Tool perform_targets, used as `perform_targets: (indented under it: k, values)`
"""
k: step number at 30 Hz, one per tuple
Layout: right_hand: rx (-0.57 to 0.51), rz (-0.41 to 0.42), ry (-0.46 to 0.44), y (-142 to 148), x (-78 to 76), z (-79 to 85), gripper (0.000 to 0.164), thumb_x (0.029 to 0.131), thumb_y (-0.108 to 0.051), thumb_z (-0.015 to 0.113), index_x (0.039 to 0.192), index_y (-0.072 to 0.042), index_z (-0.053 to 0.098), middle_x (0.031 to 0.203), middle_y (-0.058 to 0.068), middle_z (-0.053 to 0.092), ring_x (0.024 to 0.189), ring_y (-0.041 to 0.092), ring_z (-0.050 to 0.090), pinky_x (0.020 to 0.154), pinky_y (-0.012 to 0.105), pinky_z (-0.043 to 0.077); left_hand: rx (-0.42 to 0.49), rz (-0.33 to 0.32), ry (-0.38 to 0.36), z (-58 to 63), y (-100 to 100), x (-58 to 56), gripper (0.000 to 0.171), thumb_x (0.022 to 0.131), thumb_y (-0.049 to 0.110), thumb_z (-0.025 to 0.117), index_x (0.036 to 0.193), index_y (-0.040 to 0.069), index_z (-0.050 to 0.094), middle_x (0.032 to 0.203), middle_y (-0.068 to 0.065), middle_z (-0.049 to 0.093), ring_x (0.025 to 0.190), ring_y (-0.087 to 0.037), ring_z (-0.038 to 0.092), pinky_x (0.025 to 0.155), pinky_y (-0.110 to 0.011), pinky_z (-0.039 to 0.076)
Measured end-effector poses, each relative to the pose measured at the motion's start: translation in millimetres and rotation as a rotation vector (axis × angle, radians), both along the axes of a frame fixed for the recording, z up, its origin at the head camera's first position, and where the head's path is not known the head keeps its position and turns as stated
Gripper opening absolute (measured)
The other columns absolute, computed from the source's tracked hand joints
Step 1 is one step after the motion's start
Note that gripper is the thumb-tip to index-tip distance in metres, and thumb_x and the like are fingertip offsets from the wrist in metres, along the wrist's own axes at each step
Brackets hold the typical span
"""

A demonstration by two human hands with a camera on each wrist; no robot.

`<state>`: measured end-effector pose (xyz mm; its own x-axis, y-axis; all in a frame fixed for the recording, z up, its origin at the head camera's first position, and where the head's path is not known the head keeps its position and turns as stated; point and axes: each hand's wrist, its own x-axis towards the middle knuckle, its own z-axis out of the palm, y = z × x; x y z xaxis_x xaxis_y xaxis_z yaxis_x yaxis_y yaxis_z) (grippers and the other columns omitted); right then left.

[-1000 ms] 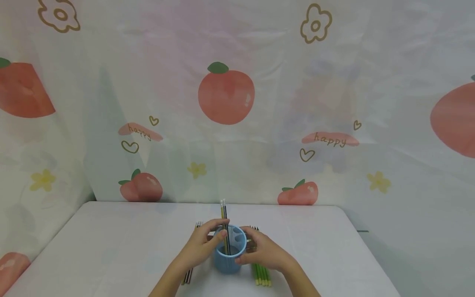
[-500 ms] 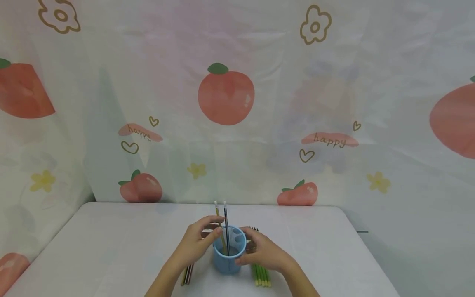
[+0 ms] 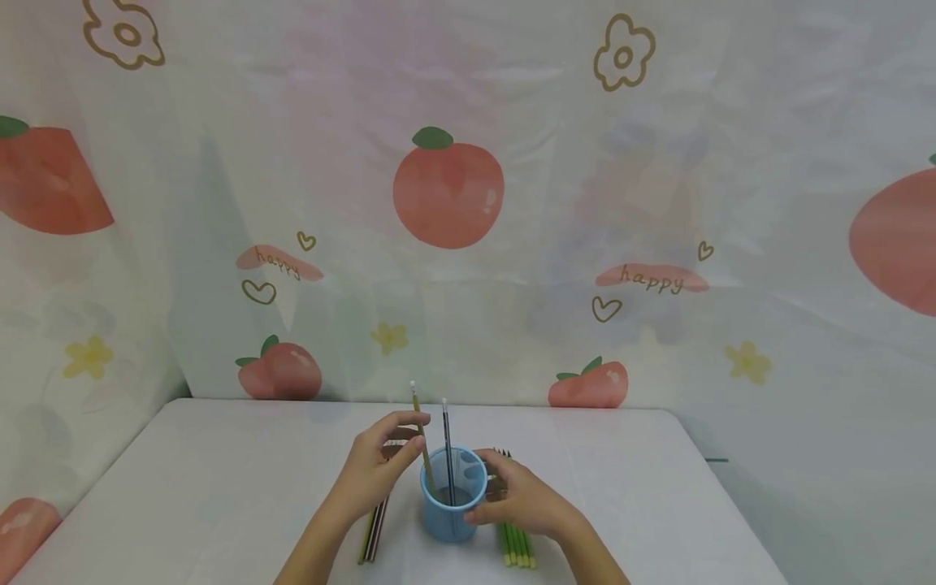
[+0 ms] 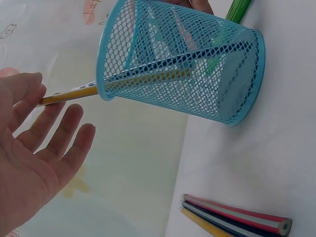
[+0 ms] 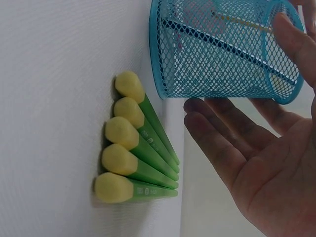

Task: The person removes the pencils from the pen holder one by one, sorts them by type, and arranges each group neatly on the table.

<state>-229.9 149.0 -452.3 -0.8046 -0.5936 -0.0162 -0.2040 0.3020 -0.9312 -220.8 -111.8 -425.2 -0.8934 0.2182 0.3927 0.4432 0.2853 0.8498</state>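
A blue mesh pencil cup (image 3: pixel 449 524) stands upright on the table in front of me. My right hand (image 3: pixel 526 497) holds it from the right, thumb at the near side of the rim and fingers round the far side. With thumb and fingertips, my left hand (image 3: pixel 374 465) pinches a yellow pencil (image 4: pixel 79 94) near its upper part. Its white eraser points up, and its lower end is inside the cup, above the bottom in the left wrist view. A dark striped pencil (image 3: pixel 448 443) leans alone in the cup, its lower end at the base.
Left of the cup lie several striped pencils (image 3: pixel 373 532), partly hidden behind my left hand. To its right is a row of green pencils (image 5: pixel 153 148) with yellow ends, partly under my right hand. A printed cloth (image 3: pixel 453 325) hangs behind the white table (image 3: pixel 241 487).
My left hand has moved left and slightly up with the yellow pencil, parting it from the dark pencil, which stays in the cup. My right hand and the cup have hardly moved.
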Motion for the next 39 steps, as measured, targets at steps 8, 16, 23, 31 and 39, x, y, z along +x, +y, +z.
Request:
perform_targets:
  k: [8,16,23,31,39]
  values:
    - [0.009,-0.004,-0.007,0,0.0,-0.8,0.072,0.082,-0.022,0.082,0.144,-0.013,0.047,0.136,0.014,0.058,0.120,0.035,0.060,0.102,0.056,0.050,0.056,-0.010,0.052,7.3,-1,3.9,0.028,0.097,0.022,0.067,0.124,0.019,0.063,0.126,-0.002,0.066,0.108,-0.020,0.066,0.090,-0.027,0.057]
    - [0.010,-0.014,-0.018,0,0.7,0.7,0.072,0.082,-0.021,0.083,0.144,-0.013,0.047,0.136,0.014,0.058,0.120,0.036,0.060,0.102,0.058,0.050,0.127,-0.066,0.129,9.8,-2,5.3,0.027,0.100,0.012,0.061,0.126,0.013,0.061,0.124,-0.007,0.064,0.101,-0.029,0.067,0.077,-0.032,0.062]
    - [0.011,-0.011,-0.019,0,0.8,0.4,0.072,0.082,-0.021,0.082,0.144,-0.013,0.047,0.136,0.014,0.058,0.120,0.036,0.060,0.101,0.056,0.051,0.139,-0.048,0.154,11.9,-4,6.0,0.030,0.099,0.012,0.062,0.128,0.014,0.060,0.126,-0.004,0.064,0.102,-0.024,0.068,0.083,-0.028,0.061]
    - [0.023,-0.026,-0.023,0,3.1,1.6,0.072,0.082,-0.020,0.082,0.144,-0.014,0.047,0.137,0.013,0.057,0.123,0.037,0.057,0.104,0.057,0.048,0.208,-0.057,0.214,15.9,-5,8.9,0.033,0.098,0.005,0.062,0.130,0.010,0.058,0.126,-0.008,0.061,0.103,-0.016,0.068,0.081,-0.033,0.062]
    - [0.019,-0.014,-0.001,0,1.4,1.4,0.071,0.081,-0.021,0.082,0.143,-0.014,0.047,0.135,0.013,0.058,0.122,0.037,0.058,0.103,0.058,0.049,0.261,0.002,0.216,22.6,-7,10.1,0.032,0.096,0.003,0.064,0.127,0.009,0.058,0.123,-0.008,0.062,0.100,-0.017,0.069,0.077,-0.035,0.063]
